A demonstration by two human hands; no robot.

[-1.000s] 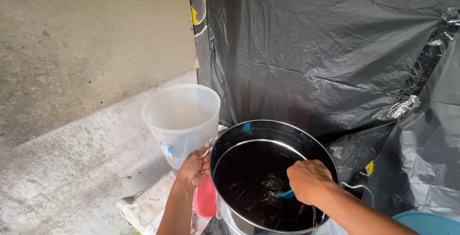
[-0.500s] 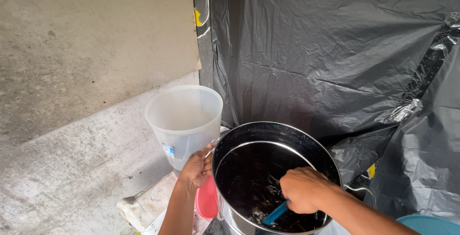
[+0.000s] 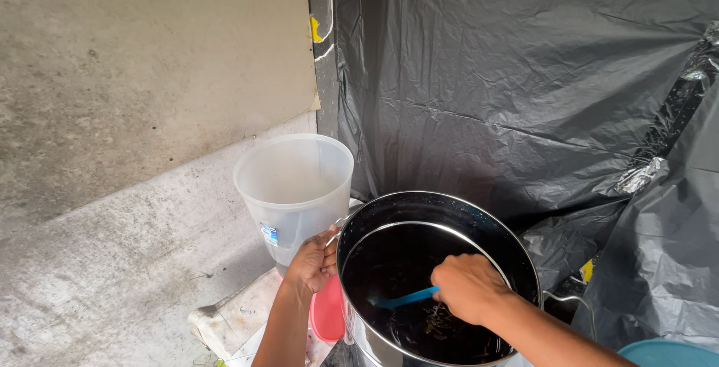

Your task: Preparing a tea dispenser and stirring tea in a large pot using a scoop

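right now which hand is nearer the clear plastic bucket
Left. The left hand grips the pot handle right beside the clear plastic bucket; the right hand is over the pot, holding a blue utensil.

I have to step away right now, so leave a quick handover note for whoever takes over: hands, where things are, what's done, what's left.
Left hand: gripping the side handle of the steel pot, steadying it.
Right hand: inside the pot, closed on a blue utensil whose end dips into the dark liquid.
Translucent plastic jug: upright just left of the pot, looks empty.
Pink item: low between the left wrist and the pot.
Black plastic sheeting: behind the pot.
Done: pot holds dark liquid with stringy solids.
Left: nothing has gone into the jug yet.
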